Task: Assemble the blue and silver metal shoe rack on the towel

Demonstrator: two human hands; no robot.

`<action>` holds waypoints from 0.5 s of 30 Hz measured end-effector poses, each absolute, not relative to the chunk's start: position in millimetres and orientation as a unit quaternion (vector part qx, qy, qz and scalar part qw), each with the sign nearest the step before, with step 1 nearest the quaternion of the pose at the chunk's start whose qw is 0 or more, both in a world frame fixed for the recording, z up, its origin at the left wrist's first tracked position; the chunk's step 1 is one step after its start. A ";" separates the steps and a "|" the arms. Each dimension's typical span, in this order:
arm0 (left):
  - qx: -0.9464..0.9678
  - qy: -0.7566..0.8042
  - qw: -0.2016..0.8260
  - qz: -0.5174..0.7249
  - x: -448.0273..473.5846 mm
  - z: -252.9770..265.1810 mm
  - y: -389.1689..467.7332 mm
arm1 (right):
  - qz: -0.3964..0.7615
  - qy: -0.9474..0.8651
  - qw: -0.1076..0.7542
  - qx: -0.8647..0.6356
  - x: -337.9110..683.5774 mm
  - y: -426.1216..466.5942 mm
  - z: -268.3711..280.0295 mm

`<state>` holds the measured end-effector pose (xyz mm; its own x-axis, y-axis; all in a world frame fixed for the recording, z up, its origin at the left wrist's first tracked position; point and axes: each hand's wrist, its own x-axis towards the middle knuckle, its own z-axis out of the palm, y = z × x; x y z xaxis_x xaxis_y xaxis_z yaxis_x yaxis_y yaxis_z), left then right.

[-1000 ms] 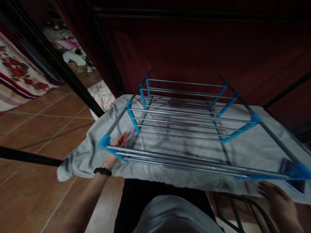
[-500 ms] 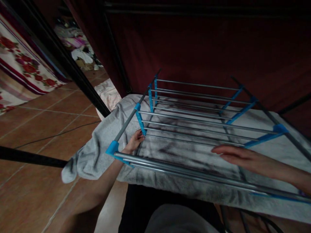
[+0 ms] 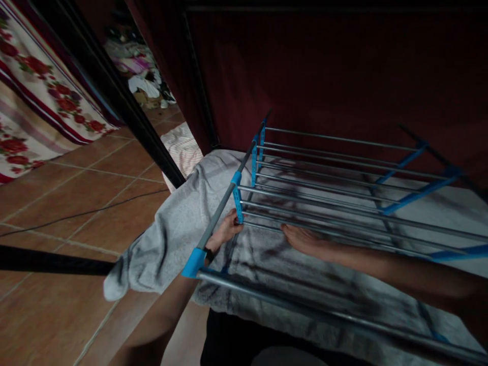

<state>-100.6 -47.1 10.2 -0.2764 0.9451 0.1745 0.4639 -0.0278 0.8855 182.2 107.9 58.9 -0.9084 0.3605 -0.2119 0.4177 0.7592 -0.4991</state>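
A rack of grey metal tubes [image 3: 224, 200] with blue plastic side brackets lies on a grey blanket [image 3: 173, 229]. My left hand [image 3: 227, 230] reaches under the near-left tube. Its fingers close around the lower end of a blue bracket [image 3: 237, 203], partly hidden behind it. My right hand [image 3: 303, 240] is to the right, with fingers stretched out flat. Its fingertips are beside the lowest rod of that bracket; whether they touch it I cannot tell. The rack's right end runs out of view.
Black metal posts [image 3: 125, 107] and a dark red cloth panel [image 3: 324, 76] border the blanket. A floral curtain [image 3: 57, 96] hangs at left above the tiled floor [image 3: 76, 203], where a thin cable [image 3: 95, 208] runs. Piled clothes [image 3: 145, 84] lie farther back.
My right hand has moved left along the rack, toward the bracket in my left hand. My left hand keeps its hold. The view has shifted, and the near tubes look further apart.
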 end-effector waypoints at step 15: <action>0.479 0.673 0.360 0.434 -101.6 28.5 -31.8 | -0.354 0.884 0.064 0.297 185.8 111.9 38.0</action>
